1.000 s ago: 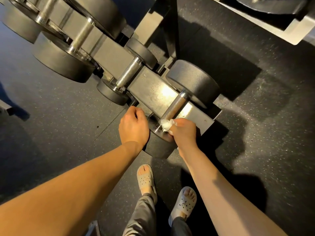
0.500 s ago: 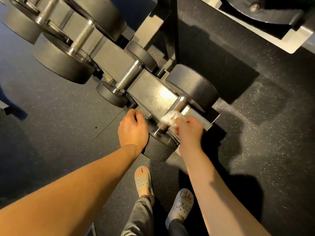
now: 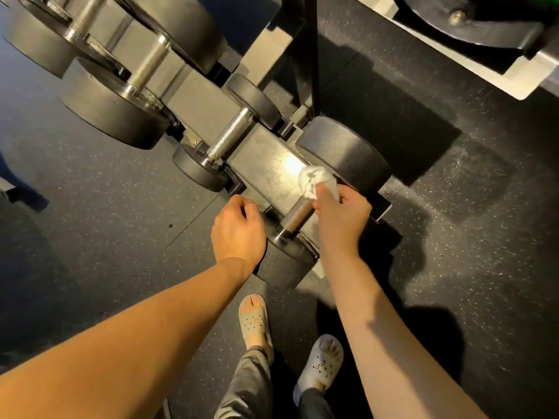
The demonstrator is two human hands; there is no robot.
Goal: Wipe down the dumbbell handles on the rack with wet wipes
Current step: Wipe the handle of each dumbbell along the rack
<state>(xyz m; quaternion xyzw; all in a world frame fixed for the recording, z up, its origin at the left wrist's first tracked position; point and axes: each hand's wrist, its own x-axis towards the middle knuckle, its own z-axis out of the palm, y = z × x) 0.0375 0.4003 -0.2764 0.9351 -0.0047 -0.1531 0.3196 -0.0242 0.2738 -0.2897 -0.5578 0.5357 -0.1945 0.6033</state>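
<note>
Mid-wipe on the end dumbbell here. My right hand [image 3: 341, 219] has the wet wipe [image 3: 316, 179] pinched between thumb and fingers. It's bunched up just past my fingertips at the far end of the handle [image 3: 298, 214], right by the far head [image 3: 348, 155]. Bare knurling shows on the near side of my fingers.

My left hand [image 3: 239, 229] sits curled beside the near head [image 3: 287, 264]; can't tell if it's actually gripping anything.

Next I reckon I drag the wipe back toward me along the bar with a bit of a twist. After that it's a reach out past my left knuckles to the smaller dumbbell's handle [image 3: 230, 136] on the rack [image 3: 266, 164].
</note>
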